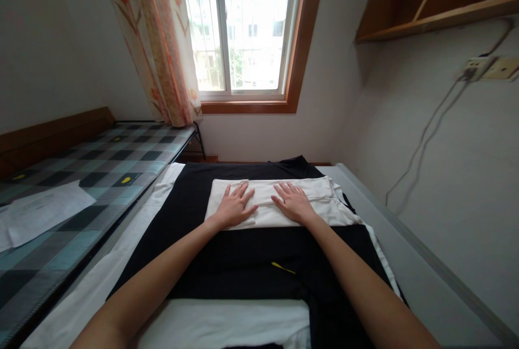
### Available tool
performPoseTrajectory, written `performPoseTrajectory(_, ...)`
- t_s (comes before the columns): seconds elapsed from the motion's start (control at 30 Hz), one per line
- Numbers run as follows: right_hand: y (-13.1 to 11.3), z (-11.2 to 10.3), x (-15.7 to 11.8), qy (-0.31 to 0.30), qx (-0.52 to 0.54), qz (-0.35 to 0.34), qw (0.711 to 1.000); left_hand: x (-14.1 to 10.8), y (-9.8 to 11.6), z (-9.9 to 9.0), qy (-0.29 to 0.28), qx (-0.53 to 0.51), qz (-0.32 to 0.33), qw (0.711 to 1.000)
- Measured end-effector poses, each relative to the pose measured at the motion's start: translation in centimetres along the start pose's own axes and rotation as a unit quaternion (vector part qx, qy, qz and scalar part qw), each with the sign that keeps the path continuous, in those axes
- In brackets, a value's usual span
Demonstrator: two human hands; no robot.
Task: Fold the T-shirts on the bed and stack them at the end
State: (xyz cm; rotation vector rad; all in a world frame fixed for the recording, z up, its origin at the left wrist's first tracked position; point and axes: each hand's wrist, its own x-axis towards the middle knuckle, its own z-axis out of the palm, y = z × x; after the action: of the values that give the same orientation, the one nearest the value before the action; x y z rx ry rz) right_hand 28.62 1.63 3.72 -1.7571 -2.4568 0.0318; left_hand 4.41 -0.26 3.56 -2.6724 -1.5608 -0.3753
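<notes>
A folded white garment (pixel 265 214) lies across a black cloth (pixel 243 262) on the table in front of me. My left hand (pixel 235 205) rests flat on its left part, fingers spread. Over the middle of the same garment, my right hand (pixel 294 201) is laid palm down with its fingers apart. The garment's right end looks loose and a little crumpled. A small yellow mark (pixel 283 268) shows on the black cloth nearer to me. Closer still, a pale cloth (pixel 227 319) is partly covered by my left forearm.
To the left is a bed with a checked cover (pixel 133 149) and white papers (pixel 48 211). A floral curtain (pixel 162 41) hangs by the window (pixel 255 30). On the right wall, a cable (pixel 421 133) runs down from a socket (pixel 476 68) below a wooden shelf (pixel 438 22).
</notes>
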Motion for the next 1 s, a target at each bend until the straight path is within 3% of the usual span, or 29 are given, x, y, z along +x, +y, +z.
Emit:
performPoseTrajectory(0.33,2.0,-0.5,0.2,-0.018,0.012,0.085,0.996,-0.1,-0.1,-0.2,-0.003,-0.01,-0.001,1.0)
performPoseTrajectory(0.53,5.3,-0.6,-1.3,0.044,-0.042,0.154,0.986,-0.2,-0.2,-0.2,-0.001,-0.018,-0.004,1.0)
performPoseTrajectory(0.67,8.0,-2.3,-2.8,0.105,-0.082,0.157,0.978,-0.1,-0.1,-0.3,0.0,-0.019,-0.002,1.0)
performPoseTrajectory(0.73,9.6,-3.4,-3.3,0.117,-0.085,0.19,0.971,-0.1,-0.1,-0.4,-0.001,-0.021,-0.004,1.0)
performPoseTrajectory(0.87,13.0,-4.8,-3.3,0.036,0.017,0.32,0.947,0.0,-0.2,-0.2,0.004,-0.029,-0.009,1.0)
performPoseTrajectory(1.0,15.0,-4.4,-2.6,-0.013,0.099,0.31,0.946,-0.1,-0.3,0.1,0.013,-0.03,-0.01,0.999)
